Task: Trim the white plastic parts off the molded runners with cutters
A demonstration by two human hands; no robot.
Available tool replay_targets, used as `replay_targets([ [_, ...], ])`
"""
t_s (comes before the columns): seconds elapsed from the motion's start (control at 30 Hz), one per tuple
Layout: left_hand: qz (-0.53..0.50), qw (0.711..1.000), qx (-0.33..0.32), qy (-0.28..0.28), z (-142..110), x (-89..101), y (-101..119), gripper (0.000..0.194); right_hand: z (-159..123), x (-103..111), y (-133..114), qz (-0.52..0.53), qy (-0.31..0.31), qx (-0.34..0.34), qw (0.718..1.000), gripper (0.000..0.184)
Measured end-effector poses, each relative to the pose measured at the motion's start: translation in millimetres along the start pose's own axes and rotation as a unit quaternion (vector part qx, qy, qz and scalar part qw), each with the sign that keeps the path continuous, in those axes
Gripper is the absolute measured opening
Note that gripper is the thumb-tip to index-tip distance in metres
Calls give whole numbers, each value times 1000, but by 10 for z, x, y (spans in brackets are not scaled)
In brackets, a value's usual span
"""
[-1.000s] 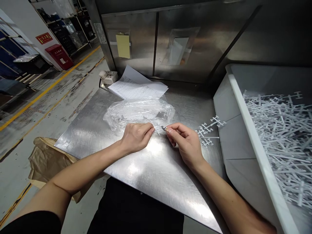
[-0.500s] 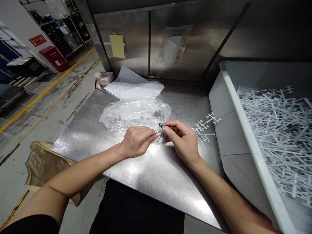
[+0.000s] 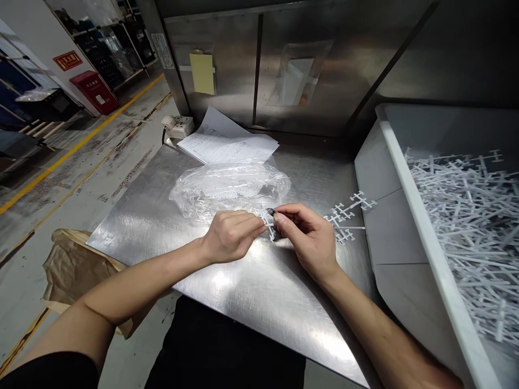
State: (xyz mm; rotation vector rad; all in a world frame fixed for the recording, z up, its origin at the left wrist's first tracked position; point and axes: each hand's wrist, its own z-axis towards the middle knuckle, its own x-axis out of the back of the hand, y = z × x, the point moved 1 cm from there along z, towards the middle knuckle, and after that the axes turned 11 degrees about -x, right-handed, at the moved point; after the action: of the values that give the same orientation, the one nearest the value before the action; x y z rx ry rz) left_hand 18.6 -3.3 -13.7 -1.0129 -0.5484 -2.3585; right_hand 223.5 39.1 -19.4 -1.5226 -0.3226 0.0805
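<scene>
My left hand [image 3: 231, 236] pinches a small white plastic sprue [image 3: 271, 232] with short side branches, over the metal table [image 3: 227, 313]. Close against its upper end, my right hand [image 3: 311, 237] grips a small dark tool between thumb and forefinger. Only the black tip [image 3: 271, 211] of that tool shows; my fingers cover the rest, so I cannot tell its kind. Just beyond my right knuckles lie more branched white sprues [image 3: 344, 217]. Behind my left hand is a crumpled clear plastic bag [image 3: 231, 186] with small white pieces inside.
A large pale bin [image 3: 409, 216] heaped with white sprues [image 3: 466, 216] stands along the right side. Printed papers [image 3: 227, 138] and a white power socket [image 3: 180, 127] are at the back. A brown paper bag [image 3: 77, 265] sits beyond the table's left edge.
The view has shifted slightly, so everything sits a little further right. The dark tip now lies closer against the white sprue; both hands keep their grip.
</scene>
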Motion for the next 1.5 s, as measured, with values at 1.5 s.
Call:
replay_targets([
  [1.5, -9, 1000, 8, 16, -7, -42, 34, 31, -57, -3, -145, -21, -36, 42, 998, 12],
])
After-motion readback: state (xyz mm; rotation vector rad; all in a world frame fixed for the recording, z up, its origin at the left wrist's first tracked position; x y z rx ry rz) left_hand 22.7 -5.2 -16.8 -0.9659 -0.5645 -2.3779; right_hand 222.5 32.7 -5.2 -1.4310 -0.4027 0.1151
